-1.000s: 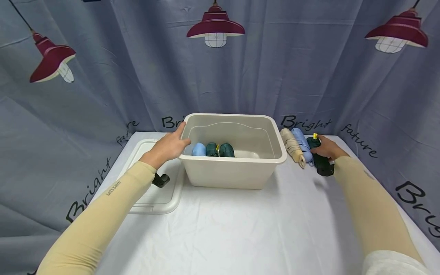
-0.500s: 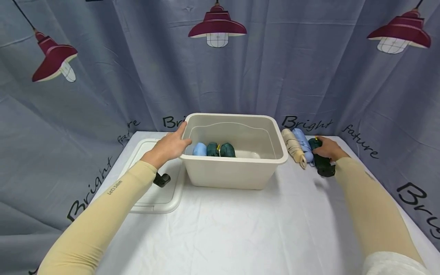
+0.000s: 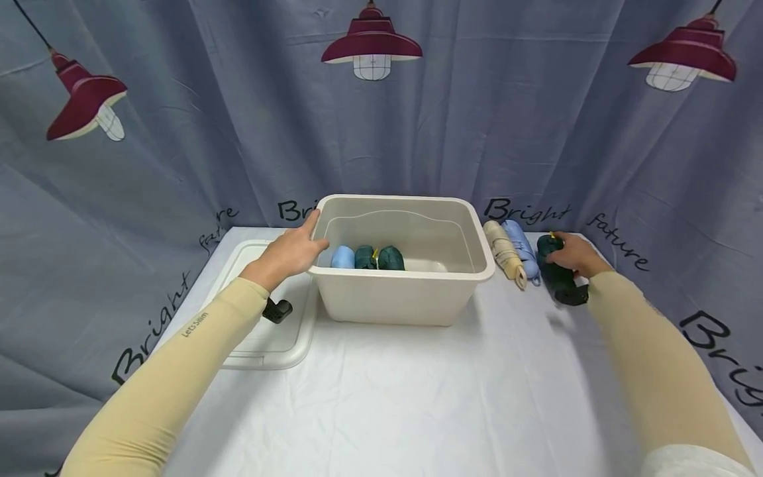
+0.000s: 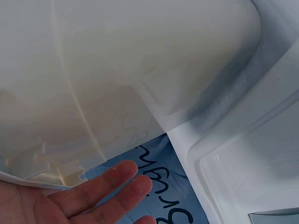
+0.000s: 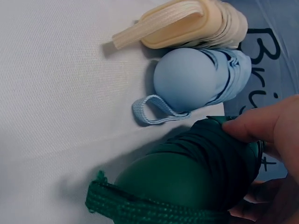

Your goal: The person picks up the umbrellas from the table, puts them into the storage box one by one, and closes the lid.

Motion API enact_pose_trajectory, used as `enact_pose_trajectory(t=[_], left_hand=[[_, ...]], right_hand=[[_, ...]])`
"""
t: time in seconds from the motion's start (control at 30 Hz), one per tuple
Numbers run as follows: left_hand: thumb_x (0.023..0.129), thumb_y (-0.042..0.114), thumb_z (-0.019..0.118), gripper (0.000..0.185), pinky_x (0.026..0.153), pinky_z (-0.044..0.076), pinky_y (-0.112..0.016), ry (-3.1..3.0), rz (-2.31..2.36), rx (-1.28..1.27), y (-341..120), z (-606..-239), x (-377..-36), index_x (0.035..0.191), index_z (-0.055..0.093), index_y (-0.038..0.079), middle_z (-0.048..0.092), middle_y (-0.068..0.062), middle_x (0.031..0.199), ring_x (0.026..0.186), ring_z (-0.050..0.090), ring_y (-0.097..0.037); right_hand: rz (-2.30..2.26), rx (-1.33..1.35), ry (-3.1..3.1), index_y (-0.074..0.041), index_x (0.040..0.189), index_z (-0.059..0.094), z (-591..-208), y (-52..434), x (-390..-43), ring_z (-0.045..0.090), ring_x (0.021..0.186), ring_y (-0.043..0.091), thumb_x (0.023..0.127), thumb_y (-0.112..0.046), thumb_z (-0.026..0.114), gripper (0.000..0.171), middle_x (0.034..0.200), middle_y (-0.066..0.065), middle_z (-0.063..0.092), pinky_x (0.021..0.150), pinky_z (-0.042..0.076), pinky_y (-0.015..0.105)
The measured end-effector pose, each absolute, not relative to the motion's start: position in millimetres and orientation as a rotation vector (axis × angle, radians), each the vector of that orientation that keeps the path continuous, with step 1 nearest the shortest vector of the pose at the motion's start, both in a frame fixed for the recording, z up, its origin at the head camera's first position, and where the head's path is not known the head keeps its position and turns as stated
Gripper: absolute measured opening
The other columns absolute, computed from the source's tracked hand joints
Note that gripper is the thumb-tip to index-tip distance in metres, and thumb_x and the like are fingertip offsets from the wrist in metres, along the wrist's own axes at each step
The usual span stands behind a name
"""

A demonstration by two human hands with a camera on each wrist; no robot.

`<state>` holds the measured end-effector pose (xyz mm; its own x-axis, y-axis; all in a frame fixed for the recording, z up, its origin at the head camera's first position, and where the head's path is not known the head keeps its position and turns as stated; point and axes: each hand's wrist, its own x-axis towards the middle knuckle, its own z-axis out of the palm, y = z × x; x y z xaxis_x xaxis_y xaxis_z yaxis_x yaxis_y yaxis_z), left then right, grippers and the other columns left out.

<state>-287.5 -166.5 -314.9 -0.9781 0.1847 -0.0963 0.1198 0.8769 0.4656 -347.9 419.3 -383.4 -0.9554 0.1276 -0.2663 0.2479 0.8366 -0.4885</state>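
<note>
A cream plastic bin stands at mid-table with three folded umbrellas inside: a light blue one and two dark green ones. My left hand rests on the bin's left rim, its fingers straight against the bin wall. My right hand grips a dark green folded umbrella lying on the cloth right of the bin. In the right wrist view my fingers curl over this green umbrella, its braided strap pointing toward me.
A light blue umbrella and a beige umbrella lie side by side between the bin and the green one. The bin's lid lies flat left of the bin. A grey printed curtain backs the white-clothed table.
My right hand has closed more firmly on the green umbrella and drawn it slightly right, away from the blue one. My left hand stays on the bin rim.
</note>
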Motion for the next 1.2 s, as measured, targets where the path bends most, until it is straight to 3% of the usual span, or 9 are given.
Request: enact_pose_trajectory(t=[0.2,0.47,0.73,0.97,1.2], left_hand=[[0.101,0.045,0.038,0.078,0.097,0.046,-0.054,2.909,0.711,0.249,-166,-314,-287,0.163,-0.006,0.027,0.055,-0.023,0.142,0.113,0.062,-0.035],[0.101,0.045,0.039,0.079,0.094,0.046,-0.054,2.903,0.719,0.252,-166,-313,-287,0.163,-0.007,0.027,0.06,-0.023,0.136,0.108,0.063,-0.034],[0.101,0.045,0.038,0.079,0.091,0.047,-0.052,2.903,0.709,0.267,-166,-312,-286,0.163,-0.006,0.026,0.065,-0.021,0.121,0.1,0.062,-0.033],[0.101,0.046,0.037,0.078,0.091,0.047,-0.052,2.905,0.703,0.273,-167,-312,-287,0.163,-0.007,0.026,0.064,-0.022,0.123,0.101,0.062,-0.033],[0.101,0.046,0.036,0.078,0.094,0.046,-0.053,2.908,0.699,0.279,-167,-314,-287,0.163,-0.006,0.026,0.062,-0.024,0.128,0.104,0.062,-0.034]], right_hand=[[-0.829,0.305,2.79,-0.002,0.16,-0.001,-370,416,-343,0.035,0.128,0.06,0.096,-0.017,0.057,0.087,0.15,0.046,0.015,0.09,0.049,0.065],[-0.821,0.252,2.854,-0.003,0.161,0.003,-360,416,-340,0.044,0.122,0.058,0.095,-0.019,0.058,0.087,0.146,0.046,0.023,0.078,0.056,0.056],[-0.882,0.272,2.881,-0.004,0.161,0.003,-349,410,-335,0.041,0.125,0.059,0.096,-0.02,0.059,0.087,0.148,0.045,0.024,0.085,0.054,0.059],[-0.93,0.233,2.891,-0.006,0.162,0.005,-335,400,-329,0.044,0.122,0.057,0.097,-0.022,0.061,0.087,0.147,0.044,0.025,0.079,0.057,0.054],[-0.94,0.211,2.904,-0.007,0.162,0.008,-322,386,-322,0.044,0.123,0.055,0.097,-0.025,0.063,0.088,0.148,0.042,0.025,0.084,0.056,0.057]])
